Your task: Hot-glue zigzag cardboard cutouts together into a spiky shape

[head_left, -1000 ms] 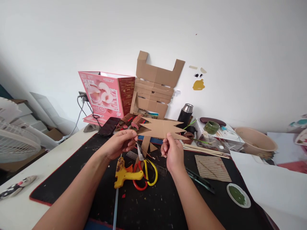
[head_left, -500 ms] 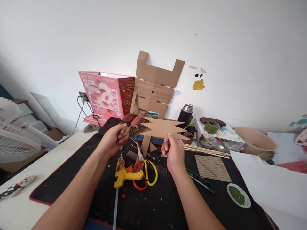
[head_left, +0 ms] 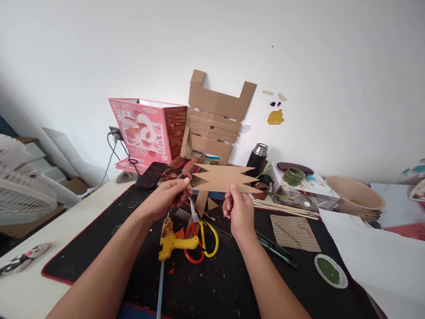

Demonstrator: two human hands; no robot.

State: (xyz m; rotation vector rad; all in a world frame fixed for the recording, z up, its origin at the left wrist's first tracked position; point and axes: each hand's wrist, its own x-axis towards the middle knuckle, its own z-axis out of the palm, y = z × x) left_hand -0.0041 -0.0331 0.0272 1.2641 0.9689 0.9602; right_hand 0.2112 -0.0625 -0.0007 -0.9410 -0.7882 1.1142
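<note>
A brown cardboard piece with jagged, pointed ends on both sides is held up over the black mat. My right hand pinches its lower edge, thumb on the near face and fingers curled below. My left hand is at its left points, fingers curled and thumb forward; whether it grips a tip or something small is hidden. Under the hands lie scissors with one red and one yellow handle, and a yellow hot glue gun with a glue stick trailing from it.
A utility knife, corrugated cardboard and a dish of green paint lie to the right. Behind stand a pink box, cut cardboard and a black thermos. A phone lies at back left.
My left hand has moved right, up to the cardboard's left points, and its thumb reaches further forward. My right hand and the cardboard have barely moved.
</note>
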